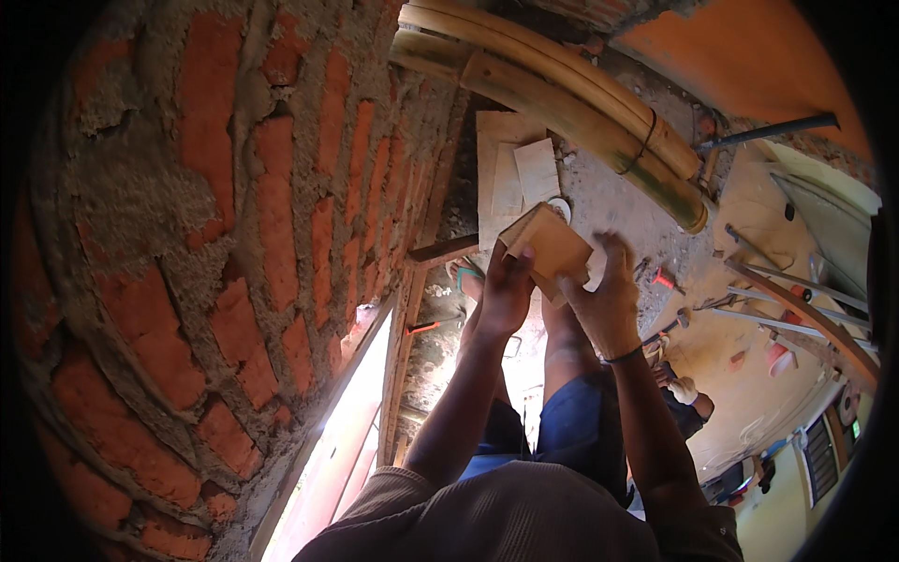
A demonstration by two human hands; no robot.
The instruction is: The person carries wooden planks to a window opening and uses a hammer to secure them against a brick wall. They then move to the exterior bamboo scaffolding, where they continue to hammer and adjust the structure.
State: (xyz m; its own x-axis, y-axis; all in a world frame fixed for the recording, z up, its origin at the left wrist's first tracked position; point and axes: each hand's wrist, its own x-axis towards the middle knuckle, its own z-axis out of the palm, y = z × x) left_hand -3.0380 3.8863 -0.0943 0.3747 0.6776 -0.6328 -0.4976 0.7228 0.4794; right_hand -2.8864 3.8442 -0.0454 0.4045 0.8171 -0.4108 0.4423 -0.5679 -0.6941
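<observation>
A folded tan sheet, stiff like cardboard or sandpaper, is held up in front of my legs. My left hand grips its left side, thumb on the face and fingers behind it. My right hand is beside its right edge with the fingers raised and apart. The right thumb is close to the sheet's lower corner; whether it touches, I cannot tell. Beyond the sheet, flat tan boards and a paler rectangular piece lie on the ground.
A rough brick wall fills the left side. Thick bamboo poles cross at the far end. A short wooden piece juts from the wall's edge. An orange-handled tool lies near my left arm. Another person is partly visible at right, near metal bars.
</observation>
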